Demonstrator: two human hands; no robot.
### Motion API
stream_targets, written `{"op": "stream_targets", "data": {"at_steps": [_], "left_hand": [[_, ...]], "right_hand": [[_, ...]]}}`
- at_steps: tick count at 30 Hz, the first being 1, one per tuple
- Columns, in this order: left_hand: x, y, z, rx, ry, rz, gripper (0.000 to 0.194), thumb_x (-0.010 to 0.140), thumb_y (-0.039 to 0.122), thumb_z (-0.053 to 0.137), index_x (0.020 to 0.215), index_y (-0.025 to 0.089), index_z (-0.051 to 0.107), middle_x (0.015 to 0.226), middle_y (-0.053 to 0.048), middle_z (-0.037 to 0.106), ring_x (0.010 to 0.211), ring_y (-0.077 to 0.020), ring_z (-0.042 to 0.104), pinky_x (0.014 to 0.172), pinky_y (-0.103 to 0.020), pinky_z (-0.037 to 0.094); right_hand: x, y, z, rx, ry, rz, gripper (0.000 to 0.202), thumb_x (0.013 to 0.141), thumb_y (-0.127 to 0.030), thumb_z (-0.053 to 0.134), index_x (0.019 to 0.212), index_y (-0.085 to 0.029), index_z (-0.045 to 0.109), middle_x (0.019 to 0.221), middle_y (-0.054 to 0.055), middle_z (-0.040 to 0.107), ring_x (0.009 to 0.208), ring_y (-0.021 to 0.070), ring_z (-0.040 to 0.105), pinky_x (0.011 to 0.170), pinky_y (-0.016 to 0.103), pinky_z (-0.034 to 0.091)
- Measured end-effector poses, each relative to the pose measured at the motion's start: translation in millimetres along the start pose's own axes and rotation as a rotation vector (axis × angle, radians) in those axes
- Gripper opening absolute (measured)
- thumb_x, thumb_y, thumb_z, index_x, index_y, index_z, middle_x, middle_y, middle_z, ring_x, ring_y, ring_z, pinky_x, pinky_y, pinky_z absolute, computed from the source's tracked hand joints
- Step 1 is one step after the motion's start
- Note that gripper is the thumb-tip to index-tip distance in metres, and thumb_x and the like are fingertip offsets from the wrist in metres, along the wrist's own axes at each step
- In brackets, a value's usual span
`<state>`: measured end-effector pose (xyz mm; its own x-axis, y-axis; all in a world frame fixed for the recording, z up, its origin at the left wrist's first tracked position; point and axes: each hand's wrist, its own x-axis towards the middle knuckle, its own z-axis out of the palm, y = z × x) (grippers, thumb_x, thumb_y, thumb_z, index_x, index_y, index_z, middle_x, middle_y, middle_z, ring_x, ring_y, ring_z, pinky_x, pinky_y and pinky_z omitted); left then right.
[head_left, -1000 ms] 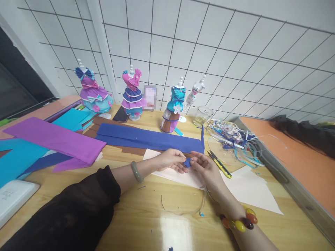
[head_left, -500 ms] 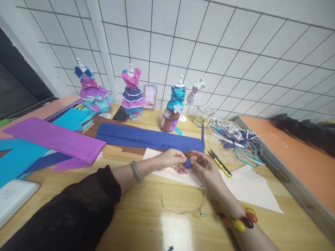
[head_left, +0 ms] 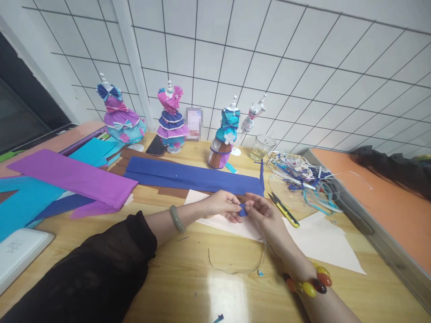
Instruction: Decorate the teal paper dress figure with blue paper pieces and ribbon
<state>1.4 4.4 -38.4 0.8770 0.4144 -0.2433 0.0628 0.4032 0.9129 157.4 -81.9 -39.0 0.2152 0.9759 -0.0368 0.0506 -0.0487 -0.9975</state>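
Both grips, left hand (head_left: 220, 207) and right hand (head_left: 266, 215), pinch a small blue paper piece (head_left: 243, 209) together above the white sheet (head_left: 316, 242); folding looks underway, yellow scissors (head_left: 284, 211) lying idle on the bench (head_left: 188, 282).

Craft workshop: wooden table (head_left: 188, 287) with coloured paper sheets (head_left: 70, 177), mini mannequins (head_left: 170, 119) in paper dresses, scissors (head_left: 283, 210), ribbon scraps (head_left: 303, 179).
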Motion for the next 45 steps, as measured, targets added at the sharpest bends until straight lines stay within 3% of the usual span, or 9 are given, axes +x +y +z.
{"op": "stream_targets", "data": {"at_steps": [15,22,30,36,45], "left_hand": [[4.8,-4.4,-5.5,-0.104,-0.019,0.002,0.037,0.068,0.041,0.066,0.085,0.01,0.059,0.07,-0.012,0.067,0.067,-0.0214,0.066,0.064,-0.033,0.049],[-1.9,2.7,0.2,0.007,0.008,-0.003,0.038,0.061,0.04,0.073,0.079,0.009,0.059,0.069,-0.011,0.066,0.063,-0.0162,0.064,0.066,-0.031,0.048],[0.6,0.1,-2.9,-0.073,0.001,-0.007,0.037,0.061,0.037,0.074,0.079,0.01,0.057,0.073,-0.011,0.067,0.065,-0.0175,0.065,0.071,-0.035,0.048],[0.2,1.2,-3.2,-0.089,0.01,-0.009,0.036,0.061,0.034,0.074,0.08,0.009,0.057,0.074,-0.011,0.067,0.064,-0.0177,0.065,0.07,-0.035,0.048],[-0.7,2.2,-4.0,-0.057,-0.033,-0.028,0.037,0.063,0.04,0.071,0.081,0.01,0.06,0.085,-0.013,0.067,0.07,-0.0187,0.066,0.067,-0.032,0.048]], "right_hand": [[0.6,-2.0,1.4,0.027,0.028,0.004,0.043,0.066,-0.034,0.071,0.103,-0.019,0.056,0.079,0.002,0.058,0.071,0.0137,0.053,0.065,0.027,0.043],[1.4,-0.3,0.7,0.042,0.003,-0.001,0.043,0.066,-0.037,0.071,0.103,-0.02,0.057,0.078,0.002,0.059,0.069,0.0149,0.055,0.064,0.028,0.045],[-2.0,-6.6,-1.5,-0.012,0.04,0.045,0.042,0.072,-0.046,0.063,0.105,-0.021,0.06,0.091,0.006,0.064,0.068,0.0155,0.055,0.064,0.029,0.045],[-1.6,-5.4,-1.5,0.052,-0.021,0.047,0.044,0.068,-0.039,0.069,0.106,-0.02,0.057,0.082,0.003,0.061,0.069,0.0146,0.057,0.066,0.028,0.046],[-0.1,-3.9,-1.0,0.06,0.024,0.016,0.044,0.064,-0.04,0.072,0.102,-0.022,0.058,0.079,0.002,0.06,0.066,0.0139,0.055,0.064,0.029,0.045]]}}
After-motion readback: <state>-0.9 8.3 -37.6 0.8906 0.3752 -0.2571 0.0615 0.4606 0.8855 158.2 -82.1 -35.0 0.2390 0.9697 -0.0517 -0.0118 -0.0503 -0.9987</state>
